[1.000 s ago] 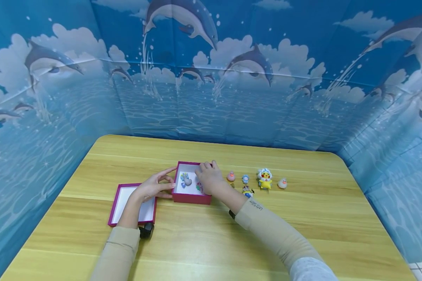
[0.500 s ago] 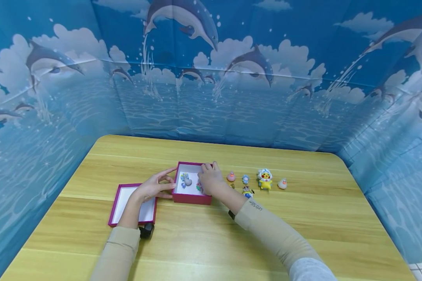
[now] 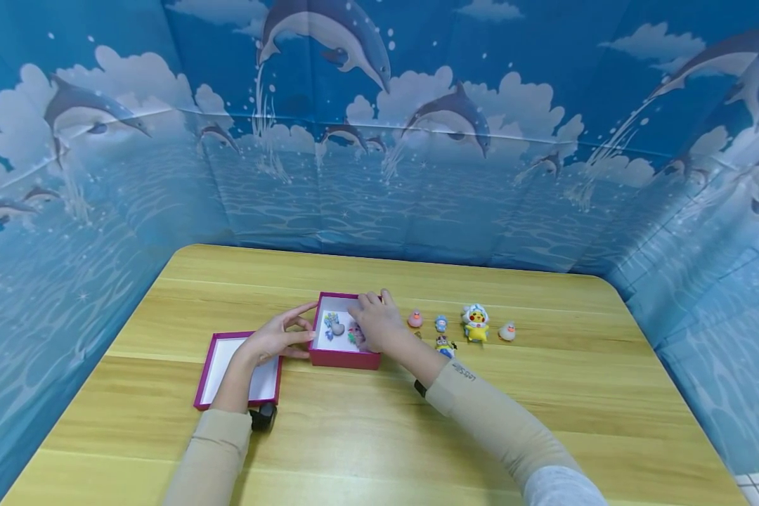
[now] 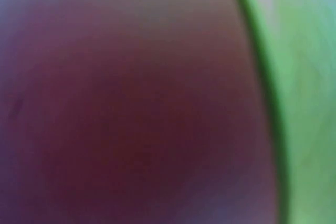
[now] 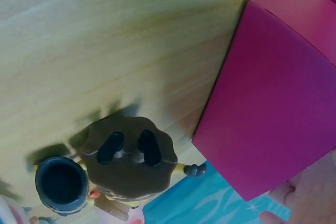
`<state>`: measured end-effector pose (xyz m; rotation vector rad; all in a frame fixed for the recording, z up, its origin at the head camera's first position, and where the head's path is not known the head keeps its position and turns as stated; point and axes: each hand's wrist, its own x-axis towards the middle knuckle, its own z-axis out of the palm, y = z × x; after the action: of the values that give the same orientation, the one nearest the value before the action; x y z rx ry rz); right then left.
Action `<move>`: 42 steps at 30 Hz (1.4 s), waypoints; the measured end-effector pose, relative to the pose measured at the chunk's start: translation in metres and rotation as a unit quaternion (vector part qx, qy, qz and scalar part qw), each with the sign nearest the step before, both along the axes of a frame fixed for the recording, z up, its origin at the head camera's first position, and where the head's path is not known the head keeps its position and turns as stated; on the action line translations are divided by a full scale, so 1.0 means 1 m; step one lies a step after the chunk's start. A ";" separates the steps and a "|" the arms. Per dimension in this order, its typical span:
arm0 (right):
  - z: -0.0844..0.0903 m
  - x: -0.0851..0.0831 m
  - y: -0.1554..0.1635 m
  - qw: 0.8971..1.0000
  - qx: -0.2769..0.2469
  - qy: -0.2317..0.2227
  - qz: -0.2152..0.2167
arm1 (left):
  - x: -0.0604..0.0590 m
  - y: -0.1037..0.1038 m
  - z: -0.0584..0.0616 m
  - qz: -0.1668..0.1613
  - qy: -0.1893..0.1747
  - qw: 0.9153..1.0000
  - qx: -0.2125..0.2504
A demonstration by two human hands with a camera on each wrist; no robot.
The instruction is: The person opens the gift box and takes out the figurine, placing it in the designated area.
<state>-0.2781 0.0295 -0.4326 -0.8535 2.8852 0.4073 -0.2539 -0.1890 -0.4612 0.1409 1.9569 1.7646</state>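
Magenta box (image 3: 344, 357), table (image 3: 544, 422) centre: left hand (image 3: 277, 339) steadies its left wall, fingers relaxed. Right hand (image 3: 374, 325) has shifted slightly leftward inside it; grip state unclear. 5 figurines (image 3: 476, 322) await at right. Lid (image 3: 237, 369) left.

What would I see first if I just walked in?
Two hands at a pink box in the middle of the wooden table: the left hand touches its side, the right hand reaches inside. Its lid lies to the left, little toy figures to the right, dolphin walls all round.
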 end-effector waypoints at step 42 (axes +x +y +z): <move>0.024 0.033 0.123 0.975 -0.178 0.126 -0.038 | 0.000 0.000 0.001 0.002 0.001 1.000 -0.011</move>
<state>-0.2454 0.1526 -0.4082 -0.7812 3.2769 -0.0160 -0.2538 -0.1891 -0.4605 0.1330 1.9783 1.7460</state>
